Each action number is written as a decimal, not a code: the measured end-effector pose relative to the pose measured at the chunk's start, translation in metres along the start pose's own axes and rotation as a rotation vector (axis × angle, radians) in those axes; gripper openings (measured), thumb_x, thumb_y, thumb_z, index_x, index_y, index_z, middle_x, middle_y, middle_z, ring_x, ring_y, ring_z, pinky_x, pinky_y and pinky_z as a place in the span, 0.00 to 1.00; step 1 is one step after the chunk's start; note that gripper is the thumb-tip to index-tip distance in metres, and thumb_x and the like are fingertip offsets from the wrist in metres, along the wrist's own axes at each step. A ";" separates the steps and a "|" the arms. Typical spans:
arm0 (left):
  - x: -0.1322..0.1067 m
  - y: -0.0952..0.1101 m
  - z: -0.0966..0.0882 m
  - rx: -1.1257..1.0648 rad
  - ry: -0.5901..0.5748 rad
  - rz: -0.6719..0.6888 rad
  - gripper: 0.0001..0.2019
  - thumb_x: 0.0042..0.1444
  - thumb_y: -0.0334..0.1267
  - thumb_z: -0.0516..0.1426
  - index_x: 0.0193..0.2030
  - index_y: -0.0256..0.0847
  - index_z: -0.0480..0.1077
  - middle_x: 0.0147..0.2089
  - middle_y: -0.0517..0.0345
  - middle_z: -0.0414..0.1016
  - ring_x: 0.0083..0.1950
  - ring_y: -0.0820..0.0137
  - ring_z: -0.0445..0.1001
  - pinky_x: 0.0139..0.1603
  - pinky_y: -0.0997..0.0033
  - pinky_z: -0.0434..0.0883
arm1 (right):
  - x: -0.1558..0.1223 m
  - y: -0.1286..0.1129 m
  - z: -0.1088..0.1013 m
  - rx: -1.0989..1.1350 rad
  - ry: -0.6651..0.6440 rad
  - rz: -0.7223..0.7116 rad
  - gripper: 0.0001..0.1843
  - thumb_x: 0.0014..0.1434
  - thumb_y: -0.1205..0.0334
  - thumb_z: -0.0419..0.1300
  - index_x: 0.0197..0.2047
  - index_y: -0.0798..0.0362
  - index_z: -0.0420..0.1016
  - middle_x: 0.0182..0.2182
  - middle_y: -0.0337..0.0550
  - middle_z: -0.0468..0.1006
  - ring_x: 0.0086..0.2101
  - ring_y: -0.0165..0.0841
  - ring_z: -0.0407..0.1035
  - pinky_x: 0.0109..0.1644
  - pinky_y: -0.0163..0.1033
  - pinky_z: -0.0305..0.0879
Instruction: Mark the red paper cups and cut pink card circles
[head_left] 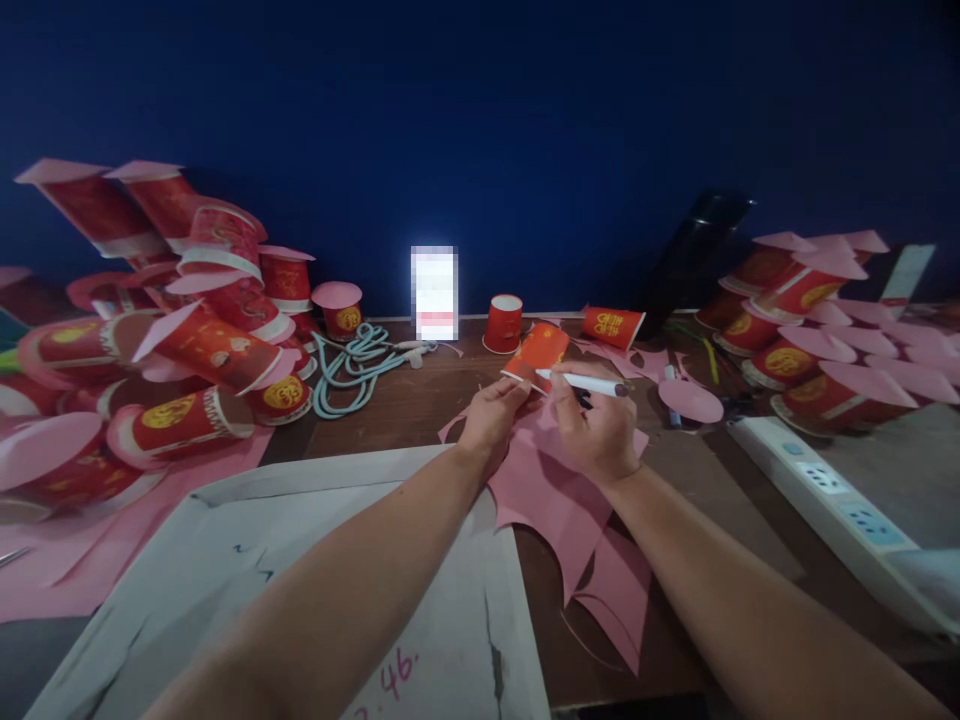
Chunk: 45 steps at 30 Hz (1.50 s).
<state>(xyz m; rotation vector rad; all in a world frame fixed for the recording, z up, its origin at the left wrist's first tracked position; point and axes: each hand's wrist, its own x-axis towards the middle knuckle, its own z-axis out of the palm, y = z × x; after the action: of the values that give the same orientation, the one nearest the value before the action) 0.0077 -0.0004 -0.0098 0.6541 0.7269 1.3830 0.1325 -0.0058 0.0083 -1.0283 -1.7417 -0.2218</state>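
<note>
My left hand (493, 420) is closed on the rim end of a red paper cup (541, 347), which lies tilted above the pink paper. Between the fingers of my right hand (596, 425) is a white marker (589, 382), its tip pointing left at the cup's near end. Whether the tip touches the cup I cannot tell. Below both hands lie pink paper offcuts (551, 490) with curved cut edges. Just behind stands another red paper cup (505, 322), upside down, and a further cup (613, 326) lies on its side to the right.
Red cups with pink paper discs pile up at left (187, 425) and right (814, 390). A coiled cable (349, 375), a lit phone (435, 293), a black bottle (697, 245) and a power strip (825, 500) surround the work spot. A white board (315, 520) lies under my left arm.
</note>
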 end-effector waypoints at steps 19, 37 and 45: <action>-0.003 0.003 -0.001 0.152 0.017 0.056 0.08 0.45 0.40 0.63 0.28 0.36 0.76 0.28 0.57 0.74 0.32 0.75 0.71 0.42 0.72 0.66 | 0.000 -0.001 -0.001 -0.012 -0.002 -0.018 0.07 0.61 0.62 0.56 0.40 0.53 0.73 0.35 0.46 0.80 0.40 0.37 0.74 0.46 0.44 0.67; -0.002 0.003 0.000 0.020 0.006 0.033 0.08 0.44 0.37 0.64 0.27 0.34 0.74 0.29 0.57 0.74 0.33 0.76 0.70 0.45 0.72 0.67 | 0.001 -0.002 -0.002 0.019 0.046 -0.012 0.06 0.60 0.62 0.56 0.40 0.52 0.73 0.36 0.45 0.80 0.39 0.36 0.74 0.47 0.44 0.68; 0.000 0.004 -0.001 -0.137 0.005 -0.053 0.03 0.46 0.31 0.62 0.28 0.33 0.73 0.31 0.56 0.74 0.35 0.76 0.72 0.46 0.73 0.69 | 0.002 0.000 -0.003 0.012 0.097 0.026 0.07 0.61 0.61 0.55 0.40 0.52 0.73 0.36 0.46 0.79 0.37 0.36 0.73 0.46 0.45 0.69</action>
<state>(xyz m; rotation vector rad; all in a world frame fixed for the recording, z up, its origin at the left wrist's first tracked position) 0.0041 0.0000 -0.0075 0.5205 0.6431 1.3728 0.1340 -0.0066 0.0107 -1.0145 -1.6391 -0.2403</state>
